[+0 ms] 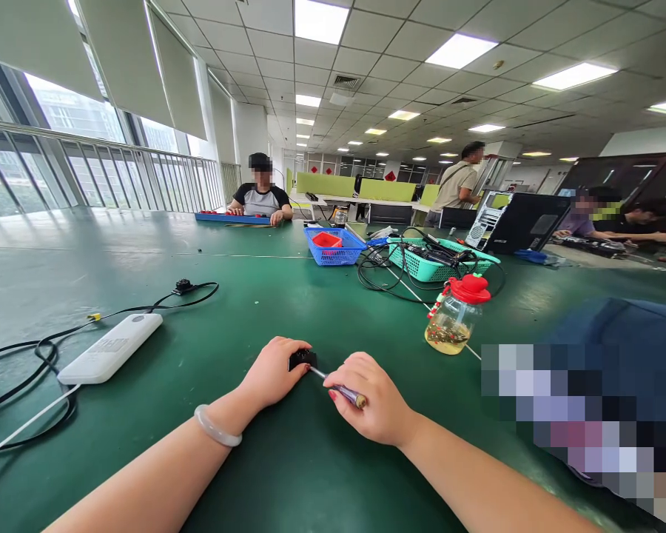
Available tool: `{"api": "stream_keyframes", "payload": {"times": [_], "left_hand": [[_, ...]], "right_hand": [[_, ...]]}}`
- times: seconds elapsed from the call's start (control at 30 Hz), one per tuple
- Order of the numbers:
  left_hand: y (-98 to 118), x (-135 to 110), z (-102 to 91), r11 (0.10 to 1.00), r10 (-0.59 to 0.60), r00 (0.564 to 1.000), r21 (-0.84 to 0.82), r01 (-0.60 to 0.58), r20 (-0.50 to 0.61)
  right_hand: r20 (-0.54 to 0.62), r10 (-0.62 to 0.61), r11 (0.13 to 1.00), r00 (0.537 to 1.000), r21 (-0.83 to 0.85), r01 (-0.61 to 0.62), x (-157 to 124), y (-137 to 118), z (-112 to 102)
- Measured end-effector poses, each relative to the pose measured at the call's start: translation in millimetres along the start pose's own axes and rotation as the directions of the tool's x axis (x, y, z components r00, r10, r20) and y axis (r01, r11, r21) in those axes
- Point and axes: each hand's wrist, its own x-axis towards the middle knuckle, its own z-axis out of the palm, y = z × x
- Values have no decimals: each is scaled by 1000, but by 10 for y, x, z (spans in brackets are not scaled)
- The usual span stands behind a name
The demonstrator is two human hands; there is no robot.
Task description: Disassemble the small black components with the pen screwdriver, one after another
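Observation:
My left hand (271, 370) is closed around a small black part (303, 360) that rests on the green table (288, 296). A pale bangle (216, 429) sits on that wrist. My right hand (374, 403) grips a thin screwdriver (338, 386) in a fist. Its metal tip points left and touches the black part. The two hands lie close together near the table's front edge.
A white power bank (109, 348) with black and white cables lies at the left. A glass jar with a red lid (456, 314) stands right of my hands. Blue (333, 248) and green (433, 260) baskets sit further back. Other people sit or stand at the far side.

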Motion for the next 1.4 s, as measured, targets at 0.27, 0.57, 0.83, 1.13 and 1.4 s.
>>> {"api": "stream_keyframes", "payload": {"times": [0.27,0.57,0.83,1.13,1.4], "left_hand": [[18,-14,-13,999,37,999,17,-37,-3],[15,-10,-13,998,65,998,23,-65,4],[0,18,-31,999,1,1000,32,-1,5],[-13,22,-37,999,-30,1000,18,31,-7],[-11,21,-35,999,-32,999,-5,32,18]], "right_hand": [[20,32,999,999,13,-32,5,22,16],[51,34,998,998,-56,-31,6,24,29],[94,-62,970,994,-227,82,-30,-3,69],[73,-77,956,994,-278,95,-37,-15,83],[-42,-130,959,991,-258,115,-14,-43,32]]}}
